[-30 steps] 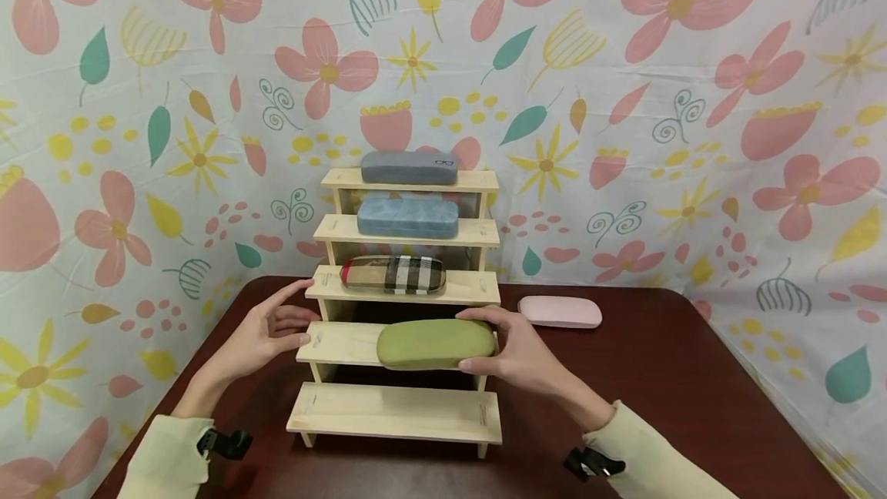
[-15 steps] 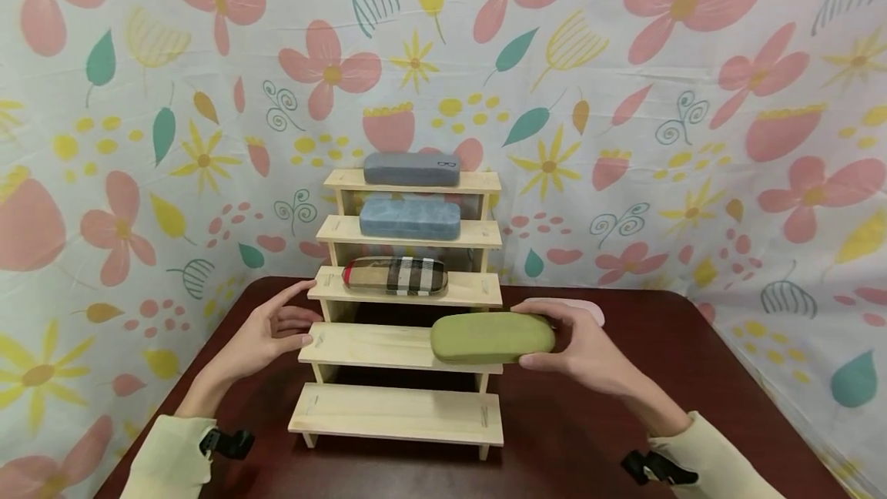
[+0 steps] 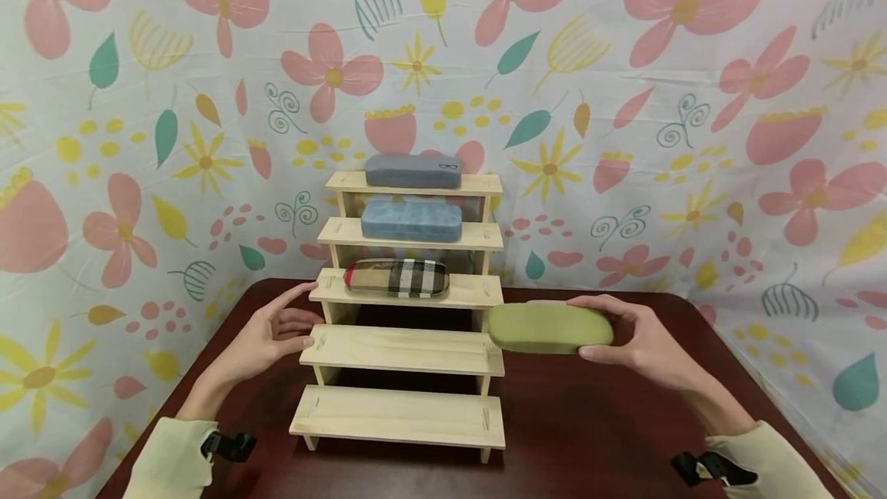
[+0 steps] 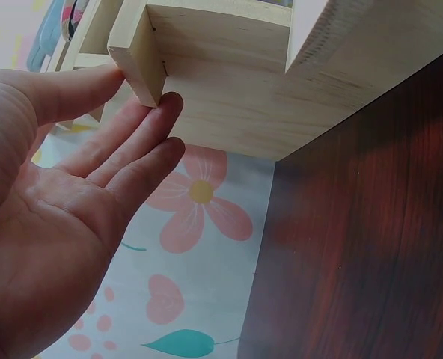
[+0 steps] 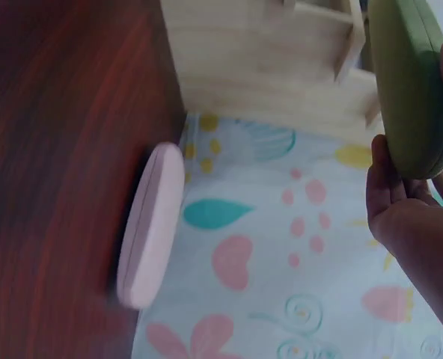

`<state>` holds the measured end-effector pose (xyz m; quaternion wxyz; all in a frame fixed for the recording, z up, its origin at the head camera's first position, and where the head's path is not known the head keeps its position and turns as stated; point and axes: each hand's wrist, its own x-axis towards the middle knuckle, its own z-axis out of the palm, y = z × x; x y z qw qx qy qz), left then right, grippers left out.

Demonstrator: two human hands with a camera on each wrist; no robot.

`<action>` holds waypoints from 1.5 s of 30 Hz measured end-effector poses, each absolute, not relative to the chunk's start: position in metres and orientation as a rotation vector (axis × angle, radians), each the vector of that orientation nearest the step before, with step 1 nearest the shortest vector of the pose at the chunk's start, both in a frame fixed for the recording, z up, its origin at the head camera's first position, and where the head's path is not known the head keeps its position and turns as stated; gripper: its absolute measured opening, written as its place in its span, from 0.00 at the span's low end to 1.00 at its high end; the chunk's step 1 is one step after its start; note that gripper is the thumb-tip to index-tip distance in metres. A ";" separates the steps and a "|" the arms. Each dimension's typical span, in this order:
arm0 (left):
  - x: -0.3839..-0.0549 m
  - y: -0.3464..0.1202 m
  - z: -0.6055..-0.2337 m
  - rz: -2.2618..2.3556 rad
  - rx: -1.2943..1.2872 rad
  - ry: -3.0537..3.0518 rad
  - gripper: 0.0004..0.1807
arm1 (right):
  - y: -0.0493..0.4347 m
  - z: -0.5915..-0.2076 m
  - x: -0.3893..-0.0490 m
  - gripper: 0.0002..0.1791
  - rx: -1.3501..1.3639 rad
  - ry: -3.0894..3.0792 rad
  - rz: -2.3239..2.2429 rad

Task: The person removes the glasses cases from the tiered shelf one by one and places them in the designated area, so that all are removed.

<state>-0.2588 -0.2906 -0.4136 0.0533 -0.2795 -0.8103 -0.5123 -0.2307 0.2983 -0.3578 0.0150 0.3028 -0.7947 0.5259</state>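
My right hand [image 3: 644,337] grips the right end of a green glasses case [image 3: 547,327], thumb in front and fingers behind. The case is held up just off the right side of a wooden tiered display stand [image 3: 402,414]. In the right wrist view its rounded end sits between thumb and fingers. My left hand [image 3: 259,337] is at the stand's left side, its fingers fairly straight. The left wrist view shows the thumb and fingertips touching the end of a shelf [image 4: 135,56]. A plaid glasses case [image 3: 398,278], a light-blue one [image 3: 412,221] and a grey one [image 3: 413,171] lie on the upper three tiers.
A pink glasses case [image 5: 153,224] lies on the dark red table [image 3: 596,422], right of the stand; the green case hides most of it in the head view. Behind the table hangs a floral cloth [image 3: 624,137].
My right hand has carried the green glasses case to the right, off the second-lowest tier and past the stand's edge. My left hand stays at the stand's left side.
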 end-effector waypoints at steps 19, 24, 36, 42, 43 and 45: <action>-0.259 -0.292 -0.414 -1.605 -0.827 -2.452 0.47 | 0.352 -0.394 -0.251 0.33 0.771 -2.529 1.701; -0.259 -0.292 -0.414 -1.580 -0.835 -2.459 0.47 | 0.361 -0.406 -0.257 0.33 0.725 -2.566 1.687; -0.259 -0.291 -0.413 -1.571 -0.835 -2.464 0.47 | 0.371 -0.430 -0.273 0.35 0.714 -2.631 1.572; -0.259 -0.290 -0.414 -1.577 -0.837 -2.460 0.47 | 0.373 -0.442 -0.277 0.34 0.717 -2.646 1.522; -0.260 -0.290 -0.414 -1.578 -0.836 -2.461 0.47 | 0.374 -0.443 -0.278 0.34 0.718 -2.647 1.515; -0.260 -0.290 -0.415 -1.576 -0.838 -2.462 0.47 | 0.374 -0.446 -0.279 0.34 0.720 -2.652 1.501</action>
